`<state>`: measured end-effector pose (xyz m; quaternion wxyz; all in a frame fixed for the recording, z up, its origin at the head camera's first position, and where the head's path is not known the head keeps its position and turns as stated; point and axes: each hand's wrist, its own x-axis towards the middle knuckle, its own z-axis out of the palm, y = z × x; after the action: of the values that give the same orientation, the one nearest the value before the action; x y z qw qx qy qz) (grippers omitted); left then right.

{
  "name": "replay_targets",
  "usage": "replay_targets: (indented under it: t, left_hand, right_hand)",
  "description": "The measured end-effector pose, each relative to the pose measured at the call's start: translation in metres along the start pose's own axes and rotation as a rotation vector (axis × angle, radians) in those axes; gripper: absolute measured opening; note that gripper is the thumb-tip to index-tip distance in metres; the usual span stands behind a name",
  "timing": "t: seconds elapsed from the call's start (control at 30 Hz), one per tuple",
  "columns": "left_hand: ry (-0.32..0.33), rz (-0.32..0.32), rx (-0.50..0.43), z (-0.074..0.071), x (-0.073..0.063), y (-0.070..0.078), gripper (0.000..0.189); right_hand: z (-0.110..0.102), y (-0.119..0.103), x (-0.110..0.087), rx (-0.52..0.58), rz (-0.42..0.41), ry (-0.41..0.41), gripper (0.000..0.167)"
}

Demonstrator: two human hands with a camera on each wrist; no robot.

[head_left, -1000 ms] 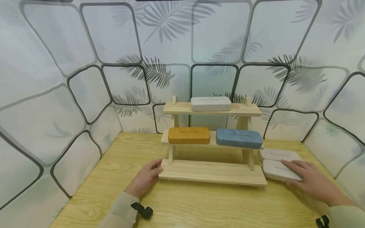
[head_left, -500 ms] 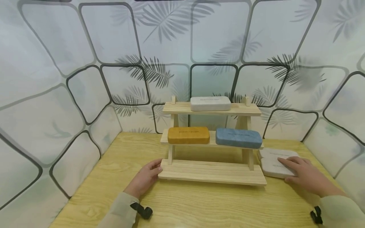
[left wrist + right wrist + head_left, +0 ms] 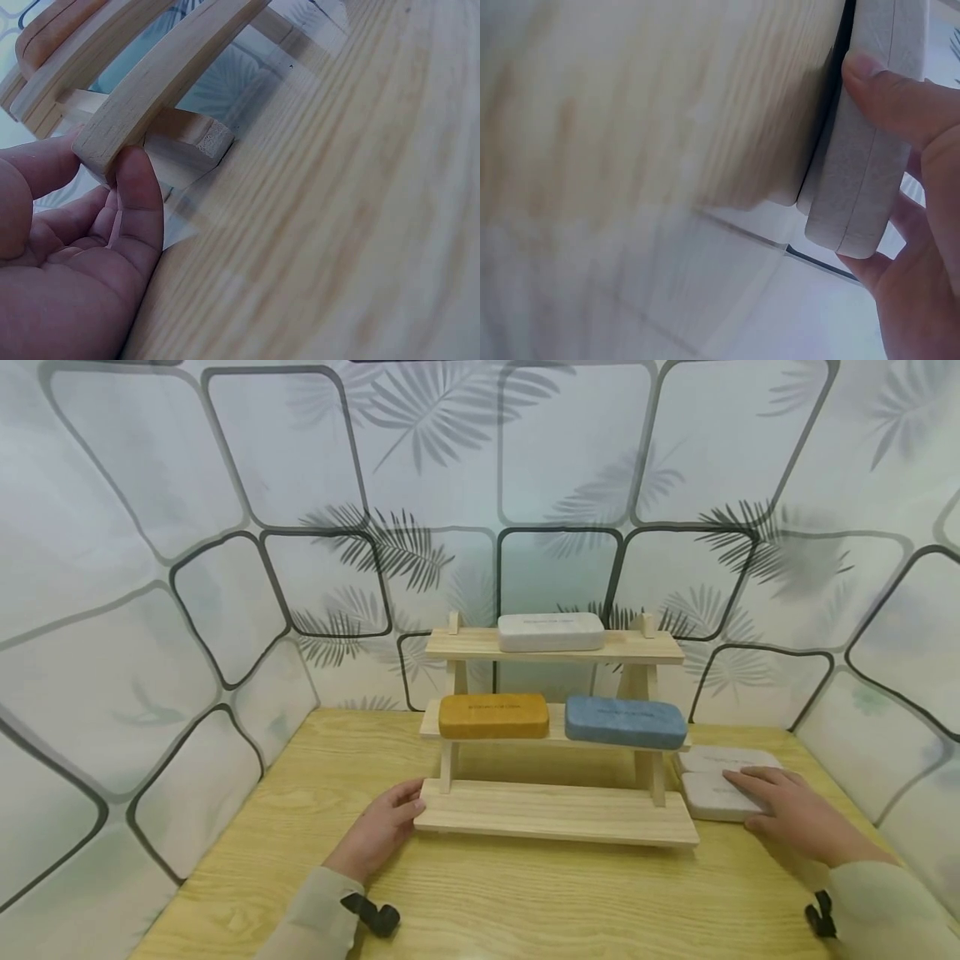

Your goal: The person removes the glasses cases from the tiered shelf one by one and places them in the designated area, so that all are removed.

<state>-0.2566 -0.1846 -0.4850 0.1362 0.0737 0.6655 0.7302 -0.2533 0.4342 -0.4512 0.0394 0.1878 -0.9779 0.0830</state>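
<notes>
A three-tier wooden display shelf (image 3: 555,814) stands mid-table in the head view. My left hand (image 3: 378,831) pinches the left end of its lowest board (image 3: 135,97), thumb on one face and fingers on the other. To the right of the shelf, my right hand (image 3: 795,814) grips a pale grey-white glasses case (image 3: 712,797). In the right wrist view the thumb (image 3: 892,97) presses the case's side, and the other fingers are partly hidden behind it. Directly behind lies a second pale glasses case (image 3: 731,758), close against the first.
An orange glasses case (image 3: 493,717) and a blue one (image 3: 625,722) sit on the middle tier. On the top tier rests a white case (image 3: 551,632). Patterned curtain walls (image 3: 225,610) enclose the wood-grain table (image 3: 480,902) at the back and sides.
My right hand has slid left and slightly away, pushing both pale cases a little toward the back, with the front one now closer beside the shelf. The left hand keeps its hold.
</notes>
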Motion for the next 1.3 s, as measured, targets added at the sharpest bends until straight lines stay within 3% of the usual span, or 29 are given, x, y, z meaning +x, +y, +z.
replay_targets:
  t: [0.43, 0.8, 1.1, 1.3]
  left_hand:
    - [0.009, -0.014, -0.002, 0.001, 0.000, 0.001, 0.058]
    - [0.012, -0.013, 0.007, 0.001, -0.001, 0.002, 0.057]
    - [0.016, -0.012, 0.000, 0.001, 0.000, 0.000, 0.057]
    - [0.011, -0.014, 0.007, 0.001, 0.000, 0.000, 0.057]
  right_hand:
    - [0.000, 0.000, 0.000, -0.032, -0.002, 0.009, 0.059]
    - [-0.006, -0.015, 0.003, -0.029, -0.020, 0.143, 0.064]
    - [-0.015, -0.026, 0.005, 0.003, 0.001, 0.154, 0.067]
    - [-0.018, -0.031, 0.007, 0.012, -0.005, 0.208, 0.069]
